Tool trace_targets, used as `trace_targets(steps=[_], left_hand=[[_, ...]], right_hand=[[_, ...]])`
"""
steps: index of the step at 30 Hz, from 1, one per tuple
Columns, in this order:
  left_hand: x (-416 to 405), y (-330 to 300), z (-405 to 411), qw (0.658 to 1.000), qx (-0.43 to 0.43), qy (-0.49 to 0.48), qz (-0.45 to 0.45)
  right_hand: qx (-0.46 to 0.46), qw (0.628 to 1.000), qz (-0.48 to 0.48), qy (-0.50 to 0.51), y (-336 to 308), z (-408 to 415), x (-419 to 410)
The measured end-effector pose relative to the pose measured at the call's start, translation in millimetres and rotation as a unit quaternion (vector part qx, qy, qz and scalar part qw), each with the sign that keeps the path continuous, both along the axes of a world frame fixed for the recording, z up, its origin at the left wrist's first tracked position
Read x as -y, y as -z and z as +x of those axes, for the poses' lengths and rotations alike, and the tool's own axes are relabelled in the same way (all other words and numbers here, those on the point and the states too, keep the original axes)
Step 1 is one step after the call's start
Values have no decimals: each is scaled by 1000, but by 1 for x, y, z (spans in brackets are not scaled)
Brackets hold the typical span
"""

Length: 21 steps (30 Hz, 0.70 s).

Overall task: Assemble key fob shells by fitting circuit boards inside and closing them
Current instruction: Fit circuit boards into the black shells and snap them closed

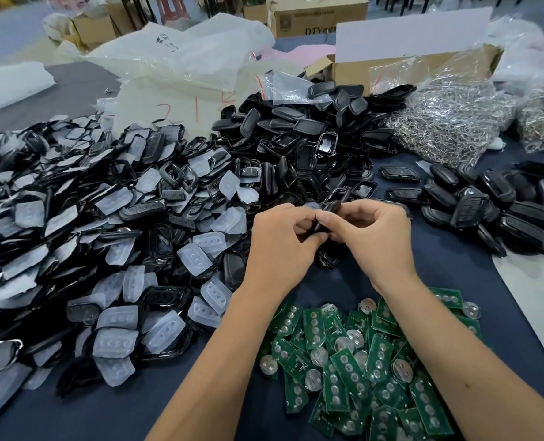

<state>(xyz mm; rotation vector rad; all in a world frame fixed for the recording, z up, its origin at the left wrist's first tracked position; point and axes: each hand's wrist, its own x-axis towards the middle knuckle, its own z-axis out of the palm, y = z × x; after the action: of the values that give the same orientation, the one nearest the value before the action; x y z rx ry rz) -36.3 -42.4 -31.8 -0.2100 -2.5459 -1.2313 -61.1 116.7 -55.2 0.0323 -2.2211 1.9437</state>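
A dark blue worktop [130, 405] carries green circuit boards [359, 361] nearest, black shells with clear button pads [89, 249] at left, more black shells [296, 138] behind, closed fobs [503, 208] at right, and a cardboard box [391, 68].

Black shells, green boards, dark blue bench

Your key fob shell [328, 214] is black, like the shell heaps; the circuit boards [359, 361] at the near edge are green with silver discs, the button pads [118, 316] at the left edge translucent white, the bench cloth [111, 405] dark blue.

Head view, close, down onto table [111, 409]
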Motion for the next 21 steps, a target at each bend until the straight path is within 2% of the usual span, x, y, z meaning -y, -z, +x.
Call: trace_targets(steps=[5,9,12,21], left_hand=[[4,0,-3,998,33,-16,44],[6,-2,-4,997,42,-11,63],[7,-4,-4,994,60,-2,92],[13,-3,-2,996,53,17,73]], right_hand=[[-9,999,-5,-33,0,0,-3],[-24,992,-11,-122,-5,-3,-10],[-54,984,18,-172,-7,-5,-13],[-75,983,26,-165,-7,-3,-12]])
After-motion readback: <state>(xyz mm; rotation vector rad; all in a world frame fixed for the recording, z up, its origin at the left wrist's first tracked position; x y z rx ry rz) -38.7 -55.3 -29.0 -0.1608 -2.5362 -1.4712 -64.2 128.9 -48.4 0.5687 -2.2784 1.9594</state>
